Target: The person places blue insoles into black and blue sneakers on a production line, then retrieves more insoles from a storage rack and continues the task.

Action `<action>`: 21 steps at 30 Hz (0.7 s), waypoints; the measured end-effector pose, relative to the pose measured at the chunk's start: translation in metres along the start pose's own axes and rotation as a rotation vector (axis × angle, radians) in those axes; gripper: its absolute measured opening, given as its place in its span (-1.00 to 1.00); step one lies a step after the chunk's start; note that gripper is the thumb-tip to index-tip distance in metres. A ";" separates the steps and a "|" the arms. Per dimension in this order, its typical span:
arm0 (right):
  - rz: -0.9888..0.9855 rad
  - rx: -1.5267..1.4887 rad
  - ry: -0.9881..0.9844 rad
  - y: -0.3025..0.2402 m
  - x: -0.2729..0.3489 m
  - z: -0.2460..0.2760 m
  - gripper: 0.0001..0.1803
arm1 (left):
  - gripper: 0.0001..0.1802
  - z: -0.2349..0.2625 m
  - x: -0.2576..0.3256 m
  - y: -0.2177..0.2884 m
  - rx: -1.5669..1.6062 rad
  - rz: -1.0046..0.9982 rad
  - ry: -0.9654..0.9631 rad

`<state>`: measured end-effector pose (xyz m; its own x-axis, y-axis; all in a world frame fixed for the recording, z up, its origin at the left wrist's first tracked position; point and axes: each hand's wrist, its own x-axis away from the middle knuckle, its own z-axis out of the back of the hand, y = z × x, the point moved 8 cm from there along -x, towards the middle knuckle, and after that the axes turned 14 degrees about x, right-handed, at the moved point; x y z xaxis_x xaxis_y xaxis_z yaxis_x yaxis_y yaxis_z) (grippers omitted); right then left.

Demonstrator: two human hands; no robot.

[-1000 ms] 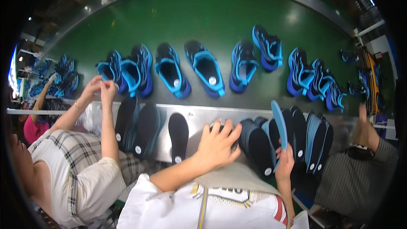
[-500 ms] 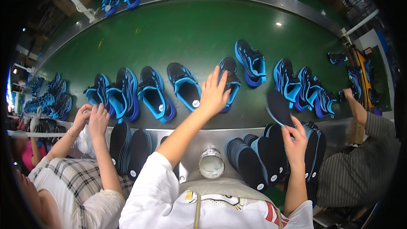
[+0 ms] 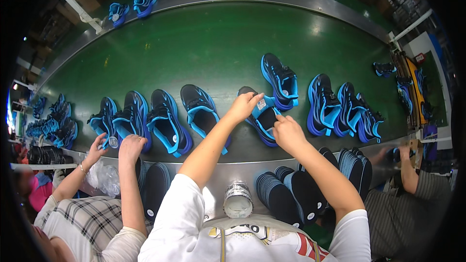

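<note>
My left hand (image 3: 244,106) pinches the raised tongue of a black and blue sneaker (image 3: 264,135), which stands on the green belt in front of me. At the right edge of that shoe's opening, the curled fingers of my right hand (image 3: 290,136) grip its collar. Something dark lies inside the shoe; whether it is a loose insole I cannot tell. Touching or nearly touching it, a second sneaker (image 3: 280,80) stands just beyond, its heel toward me. On the left another sneaker (image 3: 201,109) sits partly behind my left forearm.
Stacks of black insoles (image 3: 279,194) stand on the metal ledge (image 3: 213,170), beside a round tub (image 3: 238,201). More sneakers (image 3: 323,104) line the belt (image 3: 208,43) at right. At left, a co-worker's hands (image 3: 128,150) work near sneakers and a clear plastic bag (image 3: 104,177).
My right hand has come up and left from the insole stacks to the sneaker; the insole it held no longer shows there. My left hand has moved onto the tongue, now raised.
</note>
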<state>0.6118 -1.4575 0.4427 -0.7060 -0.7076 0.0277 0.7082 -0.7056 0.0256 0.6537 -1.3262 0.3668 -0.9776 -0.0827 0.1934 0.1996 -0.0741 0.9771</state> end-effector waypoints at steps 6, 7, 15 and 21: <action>-0.123 -0.078 0.001 0.006 -0.010 -0.044 -0.80 | -0.58 -0.016 0.002 0.004 0.043 0.009 -0.074; -0.107 -0.082 0.008 -0.001 -0.012 -0.037 -0.79 | -0.59 -0.011 0.004 -0.002 0.025 -0.050 -0.024; 0.070 0.192 -0.570 0.003 -0.021 -0.029 -0.76 | -0.48 -0.010 0.038 0.016 0.048 -0.008 0.197; 0.241 0.072 -0.578 -0.009 -0.023 -0.052 -0.80 | -0.65 -0.007 0.034 0.010 0.014 -0.055 0.206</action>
<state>0.6215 -1.4367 0.3902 -0.4262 -0.6973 0.5763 0.8597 -0.5104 0.0183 0.6224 -1.3367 0.3824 -0.9524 -0.2807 0.1192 0.1444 -0.0708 0.9870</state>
